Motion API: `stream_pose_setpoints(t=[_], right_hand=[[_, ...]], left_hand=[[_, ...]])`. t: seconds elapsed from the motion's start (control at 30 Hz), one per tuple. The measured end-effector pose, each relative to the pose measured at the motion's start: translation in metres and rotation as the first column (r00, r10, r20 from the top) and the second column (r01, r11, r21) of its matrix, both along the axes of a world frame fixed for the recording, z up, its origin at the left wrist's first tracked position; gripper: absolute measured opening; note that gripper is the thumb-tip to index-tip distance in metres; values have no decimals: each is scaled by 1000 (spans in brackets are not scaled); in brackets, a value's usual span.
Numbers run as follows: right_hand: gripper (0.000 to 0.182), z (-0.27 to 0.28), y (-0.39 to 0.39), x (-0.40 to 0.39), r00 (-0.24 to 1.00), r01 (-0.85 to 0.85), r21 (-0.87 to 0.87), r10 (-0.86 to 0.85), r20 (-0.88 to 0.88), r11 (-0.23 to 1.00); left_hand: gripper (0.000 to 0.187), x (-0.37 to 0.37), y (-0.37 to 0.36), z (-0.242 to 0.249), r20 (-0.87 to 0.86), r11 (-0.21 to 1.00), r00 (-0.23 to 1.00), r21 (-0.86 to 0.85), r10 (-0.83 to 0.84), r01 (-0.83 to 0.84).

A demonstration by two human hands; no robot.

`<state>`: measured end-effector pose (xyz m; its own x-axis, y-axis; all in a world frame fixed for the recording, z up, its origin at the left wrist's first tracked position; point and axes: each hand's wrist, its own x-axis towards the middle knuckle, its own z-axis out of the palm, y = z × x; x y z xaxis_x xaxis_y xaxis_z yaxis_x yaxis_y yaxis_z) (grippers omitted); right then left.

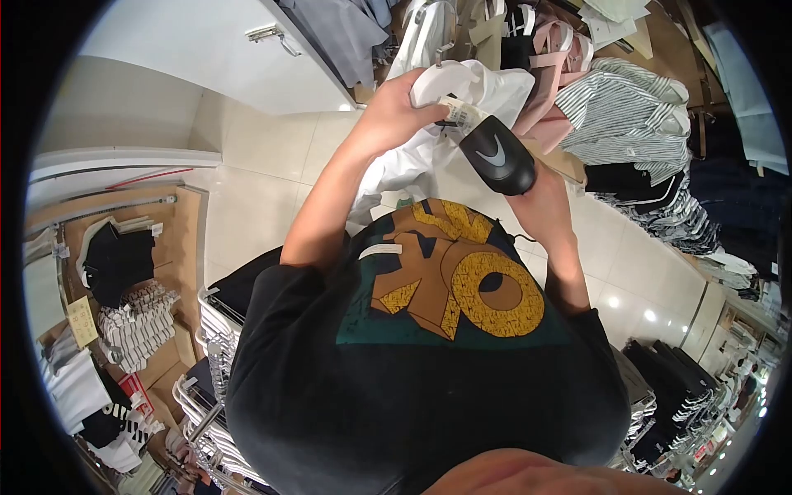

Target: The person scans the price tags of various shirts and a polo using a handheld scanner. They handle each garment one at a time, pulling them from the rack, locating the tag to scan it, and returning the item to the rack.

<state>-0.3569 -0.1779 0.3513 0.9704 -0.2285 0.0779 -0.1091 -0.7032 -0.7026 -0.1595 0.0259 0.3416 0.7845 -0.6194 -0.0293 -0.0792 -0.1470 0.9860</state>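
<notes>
My left hand (394, 117) is closed at a white hanger with a white garment (392, 175) on it, its thumb pressing a price tag (464, 114) with printed lines. In my right hand (544, 206) is a black handheld barcode scanner (497, 154) with a grey curved mark on top. The scanner's front end is right by the tag. My fingers under the scanner are mostly hidden. White cloth hangs down below my left wrist towards the floor.
Pink garments (549, 78) and striped shirts (631, 107) hang at the upper right. A white cabinet door (206, 49) with a metal latch stands at the upper left. Shelved clothes (124, 264) line the left; racks of dark trousers (668, 379) stand behind me.
</notes>
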Motion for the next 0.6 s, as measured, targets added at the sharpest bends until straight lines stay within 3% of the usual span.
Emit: stream_pose_setpoints(t=[0.07,0.23,0.3,0.5,0.6], right_hand=[[44,7,-1,0,1000,-13,-22,13,-11,1000],[46,25,-12,-3,994,-63,-8,62,-88,998],[45,28,-18,-5,987,-82,98,94,-127,992],[46,27,-10,-6,982,-58,58,67,-177,997],[40,30,-4,-5,989,-46,126,63,-134,991]], left_hand=[[52,2,2,4,24,990,997,124,-66,63],[56,-1,3,17,96,980,986,155,-138,122],[57,0,5,18,112,972,979,180,-172,151],[61,5,4,10,75,966,975,172,-210,195],[61,5,4,11,113,968,974,182,-198,176]])
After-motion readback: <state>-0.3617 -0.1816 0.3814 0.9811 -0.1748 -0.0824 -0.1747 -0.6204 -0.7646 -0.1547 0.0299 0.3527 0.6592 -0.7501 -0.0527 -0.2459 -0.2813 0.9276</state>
